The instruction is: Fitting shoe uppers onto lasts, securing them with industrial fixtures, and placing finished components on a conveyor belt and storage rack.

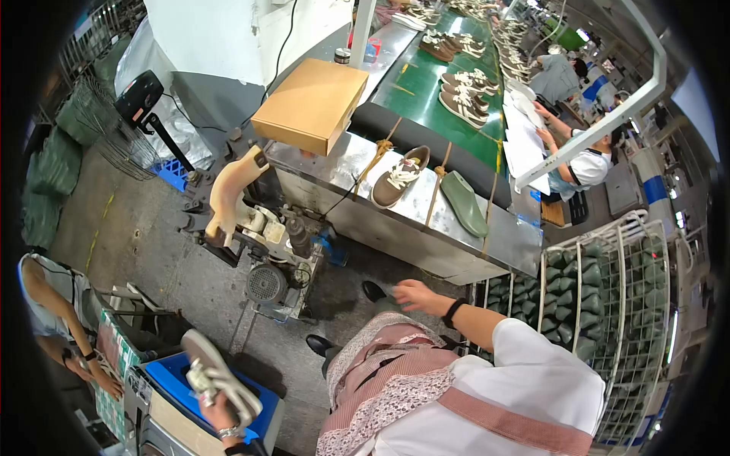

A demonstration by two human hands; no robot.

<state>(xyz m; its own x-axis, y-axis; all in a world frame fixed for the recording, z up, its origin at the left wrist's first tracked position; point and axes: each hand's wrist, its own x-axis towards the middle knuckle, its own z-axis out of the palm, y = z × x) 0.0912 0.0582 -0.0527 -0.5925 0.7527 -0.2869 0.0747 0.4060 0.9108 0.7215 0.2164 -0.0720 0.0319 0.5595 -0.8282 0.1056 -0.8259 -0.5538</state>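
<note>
My left hand (218,413), with a metal bracelet at the wrist, is closed round a brown lace-up shoe (211,368) with white laces and a pale sole. It holds the shoe over a blue-topped machine (165,372) at the lower left. My right hand (414,295), with a black band on the wrist, hangs in front of my pink apron, fingers loosely apart and holding nothing. Beyond it on a metal ledge (414,201) lie another brown shoe (401,178) and a green shoe last (464,202).
A cardboard box (310,106) stands at the ledge's left end. Pairs of shoes sit on a green conveyor (411,83). A machine with a curved tan arm (230,190) stands on the floor. At right, a wire rack (620,304) holds green lasts. Other people work at left and upper right.
</note>
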